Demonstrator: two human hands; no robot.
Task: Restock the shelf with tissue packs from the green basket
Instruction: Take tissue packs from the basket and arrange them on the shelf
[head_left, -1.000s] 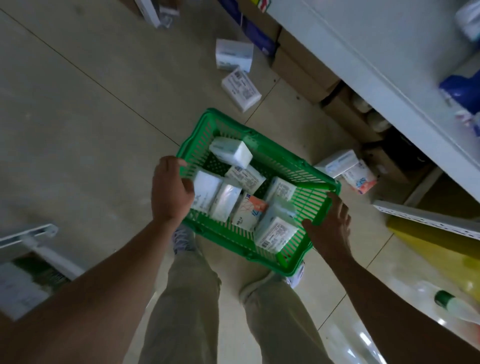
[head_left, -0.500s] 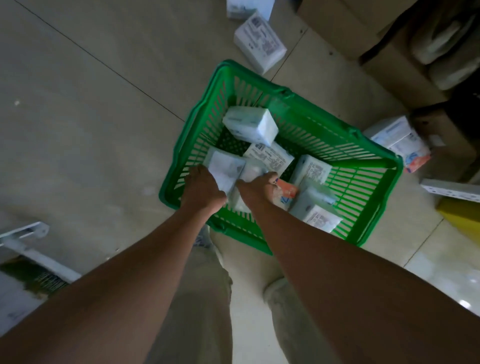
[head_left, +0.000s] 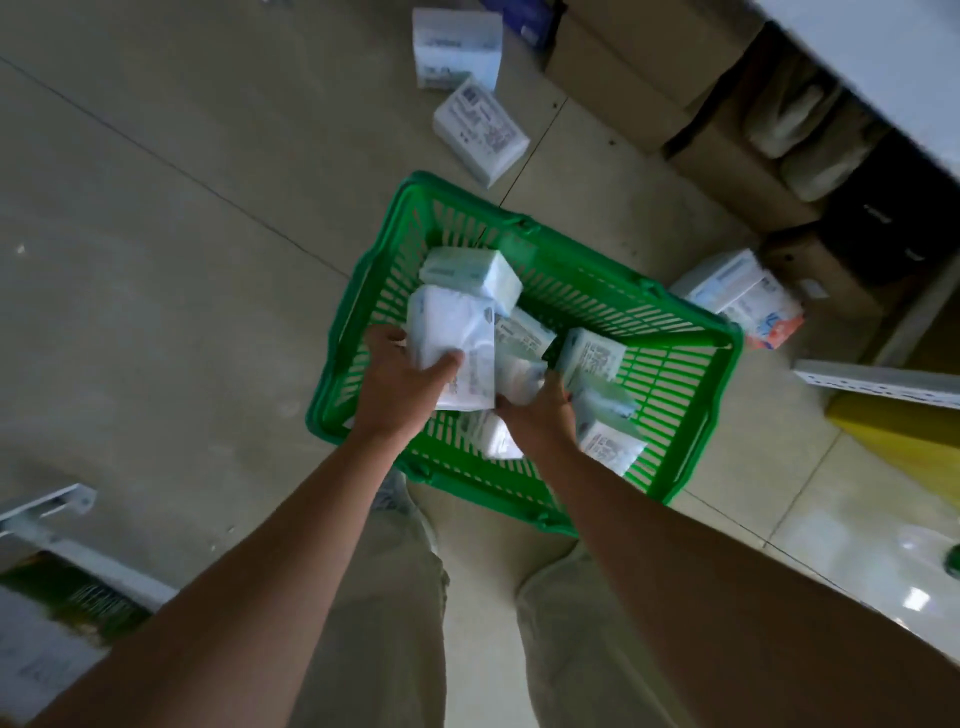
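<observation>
A green basket (head_left: 680, 415) rests on the floor in front of my feet, with several tissue packs inside. My left hand (head_left: 397, 382) grips a white tissue pack (head_left: 452, 345), lifted above the basket's near left part. My right hand (head_left: 540, 413) is closed around another tissue pack (head_left: 519, 379) in the basket's middle, partly hidden by my fingers. A pale green pack (head_left: 470, 273) lies at the basket's far side. The white shelf (head_left: 893, 67) edge runs across the top right corner.
Loose tissue packs lie on the tiled floor: two beyond the basket (head_left: 480, 130) and one at its right (head_left: 743, 296). Cardboard boxes (head_left: 623, 57) sit under the shelf. A white metal shelf rail (head_left: 878, 382) and a yellow object (head_left: 904, 431) lie right; another rack part (head_left: 47, 514) lies left.
Both hands left the basket's rims, reached inside and closed on packs. My left hand has now raised its white pack. The view tilted down toward the basket.
</observation>
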